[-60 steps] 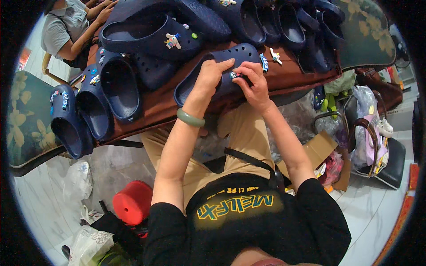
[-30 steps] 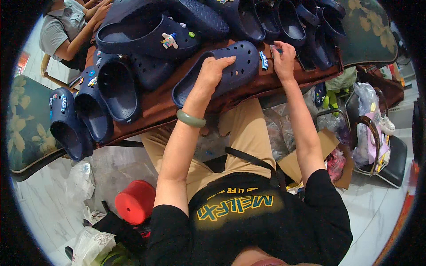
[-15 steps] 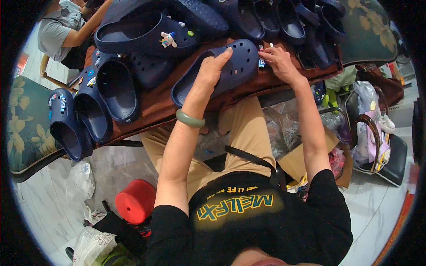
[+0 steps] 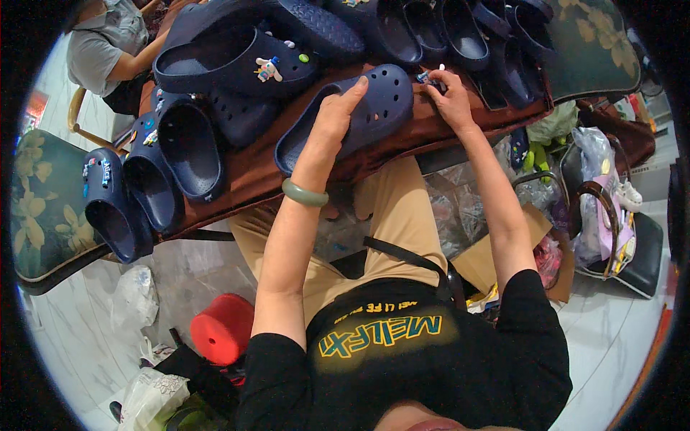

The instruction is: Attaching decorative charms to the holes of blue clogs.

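Note:
A plain navy clog (image 4: 388,93) with ventilation holes lies tilted across the near edge of the cloth-covered table. My left hand (image 4: 336,118) grips it, thumb on top of the shoe and fingers hidden underneath. Just right of the clog's toe, my right hand (image 4: 453,100) pinches at a small white-and-blue shoe charm (image 4: 422,76) close to the cloth; the fingers partly cover it. Behind the held shoe sits a large navy clog (image 4: 208,61) bearing a white character charm (image 4: 268,70) and a green round one.
Decorated navy clogs (image 4: 118,205) line the table's left end, and more clogs (image 4: 460,36) stand along the back right. Brown cloth (image 4: 241,190) covers the tabletop. Another person (image 4: 111,47) sits at far left. A red stool (image 4: 223,328) and plastic bags (image 4: 134,294) are on the floor.
My right hand has shifted slightly up and left, its fingertips drawn together at the small charms. My left hand still holds the clog, which has barely moved.

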A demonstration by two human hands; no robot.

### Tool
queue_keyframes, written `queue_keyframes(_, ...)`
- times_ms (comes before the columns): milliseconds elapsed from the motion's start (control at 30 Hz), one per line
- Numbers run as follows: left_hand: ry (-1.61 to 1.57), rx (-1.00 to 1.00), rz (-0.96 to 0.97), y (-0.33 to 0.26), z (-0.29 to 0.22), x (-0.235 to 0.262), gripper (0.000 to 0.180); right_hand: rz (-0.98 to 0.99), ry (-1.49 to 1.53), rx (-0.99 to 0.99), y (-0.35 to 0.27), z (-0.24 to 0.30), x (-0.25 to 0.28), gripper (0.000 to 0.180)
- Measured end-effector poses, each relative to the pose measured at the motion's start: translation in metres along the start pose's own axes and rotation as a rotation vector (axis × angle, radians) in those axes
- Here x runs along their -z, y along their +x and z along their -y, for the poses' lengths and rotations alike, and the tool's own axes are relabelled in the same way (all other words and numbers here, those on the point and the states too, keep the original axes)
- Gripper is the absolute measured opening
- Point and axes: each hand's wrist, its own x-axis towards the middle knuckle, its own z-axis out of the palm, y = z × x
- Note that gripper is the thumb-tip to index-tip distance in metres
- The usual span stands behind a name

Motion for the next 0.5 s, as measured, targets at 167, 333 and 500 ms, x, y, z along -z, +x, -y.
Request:
queue_keyframes(167,0.113,0.011,-0.003,0.004,0.000,0.005,0.052,-0.145,0.235,-0.182,0.001,0.004,-0.001,0.020)
queue_keyframes(333,0.033,-0.014,-0.020,0.008,0.006,0.003,0.054,-0.115,0.340,0.034,-0.001,0.038,0.003,0.018)
queue_keyframes(500,0.048,-0.024,-0.024,0.009,0.008,0.007,0.053,0.087,0.046,0.557,-0.005,0.091,0.007,0.027)
